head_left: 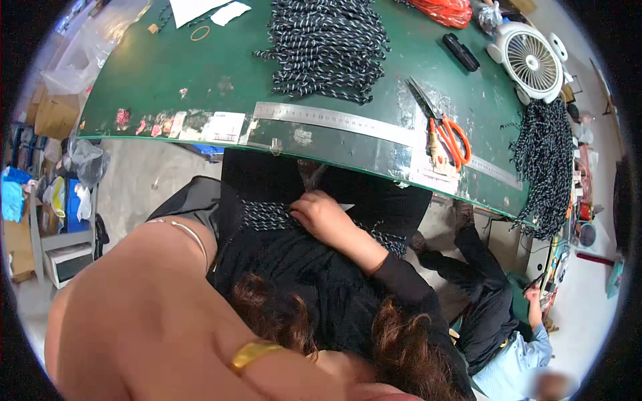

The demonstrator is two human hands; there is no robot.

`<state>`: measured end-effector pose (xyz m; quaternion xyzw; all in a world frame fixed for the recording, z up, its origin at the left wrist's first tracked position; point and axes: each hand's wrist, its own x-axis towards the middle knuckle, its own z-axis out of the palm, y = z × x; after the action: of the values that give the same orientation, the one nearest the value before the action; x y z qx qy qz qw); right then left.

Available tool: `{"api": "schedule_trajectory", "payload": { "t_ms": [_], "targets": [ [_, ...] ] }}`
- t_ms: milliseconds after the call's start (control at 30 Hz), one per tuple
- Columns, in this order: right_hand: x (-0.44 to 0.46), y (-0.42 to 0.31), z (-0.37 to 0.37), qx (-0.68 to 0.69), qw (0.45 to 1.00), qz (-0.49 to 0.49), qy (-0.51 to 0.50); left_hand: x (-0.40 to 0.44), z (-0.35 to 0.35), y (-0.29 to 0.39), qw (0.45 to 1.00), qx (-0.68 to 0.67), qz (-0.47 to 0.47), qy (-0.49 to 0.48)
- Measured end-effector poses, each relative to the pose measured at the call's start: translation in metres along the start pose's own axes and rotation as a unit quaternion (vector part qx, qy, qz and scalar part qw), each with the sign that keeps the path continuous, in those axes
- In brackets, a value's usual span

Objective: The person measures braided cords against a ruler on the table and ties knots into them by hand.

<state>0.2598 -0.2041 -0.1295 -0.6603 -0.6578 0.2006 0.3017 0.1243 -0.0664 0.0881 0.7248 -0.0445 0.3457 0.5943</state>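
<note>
My left hand (pixel 160 314) is raised very close to the camera, large and partly blurred. It has a gold ring on one finger and a thin bracelet at the wrist. Its fingertips run out of view at the bottom edge, so whether it holds anything is hidden. My right hand (pixel 322 215) is low over my lap, fingers curled on a bundle of black-and-white cords (pixel 264 216) lying across my dark clothes. The bundle shows on both sides of that hand. A small white piece peeks out beside it.
On the green table (pixel 200 73) lie a large pile of patterned cords (pixel 328 50), a steel ruler (pixel 334 122), orange-handled scissors (pixel 455 140) and a black case (pixel 461 53). A white fan (pixel 531 61) stands at right; more cords (pixel 545 160) hang there. Another person (pixel 511 361) sits at lower right.
</note>
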Motion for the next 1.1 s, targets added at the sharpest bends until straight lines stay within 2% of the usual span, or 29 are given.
{"api": "schedule_trajectory", "payload": {
  "t_ms": [133, 200, 233, 267, 300, 333, 367, 400, 433, 500, 533, 567, 600, 633, 767, 833, 933, 1000, 1033, 1100],
  "targets": [
    [-0.002, 0.002, 0.008, 0.018, 0.996, -0.001, -0.082, -0.011, -0.005, -0.007, 0.999, 0.02, -0.032, -0.004],
    [-0.001, 0.001, 0.003, 0.041, 0.994, 0.001, -0.102, -0.051, -0.003, 0.015, 0.998, 0.031, -0.051, -0.002],
    [-0.001, 0.0, 0.002, 0.052, 0.993, 0.003, -0.109, 0.013, 0.128, 0.043, 0.998, 0.035, -0.059, -0.003],
    [-0.001, -0.001, 0.0, 0.063, 0.991, 0.006, -0.114, -0.05, 0.079, 0.028, 0.997, 0.039, -0.066, -0.008],
    [-0.001, -0.001, 0.0, 0.063, 0.992, 0.008, -0.114, -0.061, -0.003, 0.015, 0.996, 0.043, -0.072, -0.013],
    [0.0, -0.001, 0.0, 0.059, 0.993, 0.005, -0.105, -0.013, 0.008, -0.019, 0.996, 0.047, -0.077, -0.02],
    [0.0, -0.001, 0.0, 0.057, 0.994, 0.004, -0.098, -0.04, -0.012, 0.019, 0.995, 0.051, -0.083, -0.027],
    [-0.001, -0.002, 0.001, 0.055, 0.994, 0.003, -0.091, -0.056, 0.0, 0.007, 0.994, 0.055, -0.091, -0.034],
    [-0.002, -0.004, 0.002, 0.054, 0.995, 0.001, -0.085, -0.012, 0.006, -0.027, 0.993, 0.059, -0.099, -0.04],
    [0.0, -0.008, -0.008, 0.078, 0.995, -0.014, -0.064, -0.008, 0.0, -0.036, 0.99, 0.069, -0.114, -0.049],
    [0.003, -0.012, -0.017, 0.101, 0.993, -0.032, -0.044, -0.002, -0.015, -0.036, 0.988, 0.076, -0.122, -0.053],
    [0.006, -0.017, -0.027, 0.126, 0.991, -0.05, -0.023, -0.004, -0.035, 0.0, 0.986, 0.084, -0.131, -0.057],
    [0.007, -0.023, -0.035, 0.152, 0.986, -0.067, -0.003, 0.002, 0.011, -0.047, 0.984, 0.092, -0.143, -0.061],
    [0.006, -0.029, -0.043, 0.158, 0.985, -0.068, -0.004, -0.033, 0.03, -0.011, 0.981, 0.099, -0.154, -0.065],
    [-0.008, -0.05, -0.083, 0.263, 0.964, 0.04, -0.022, -0.028, 0.01, -0.041, 0.972, 0.114, -0.19, -0.077],
    [-0.013, -0.048, -0.088, 0.259, 0.965, 0.037, -0.018, -0.043, 0.01, -0.053, 0.948, 0.051, -0.297, -0.098],
    [-0.021, -0.046, -0.088, 0.239, 0.971, 0.018, 0.004, -0.067, 0.004, -0.064, 0.88, -0.049, -0.457, -0.123],
    [-0.027, -0.05, -0.099, 0.25, 0.967, 0.043, 0.037, -0.069, -0.009, -0.063, 0.905, 0.007, -0.403, -0.134],
    [-0.031, -0.048, -0.107, 0.256, 0.965, 0.044, 0.033, -0.068, -0.017, -0.059, 0.903, 0.007, -0.409, -0.132],
    [-0.043, -0.04, -0.125, 0.274, 0.952, 0.127, 0.043, -0.066, -0.036, -0.052, 0.877, 0.05, -0.458, -0.132]
  ]
}}
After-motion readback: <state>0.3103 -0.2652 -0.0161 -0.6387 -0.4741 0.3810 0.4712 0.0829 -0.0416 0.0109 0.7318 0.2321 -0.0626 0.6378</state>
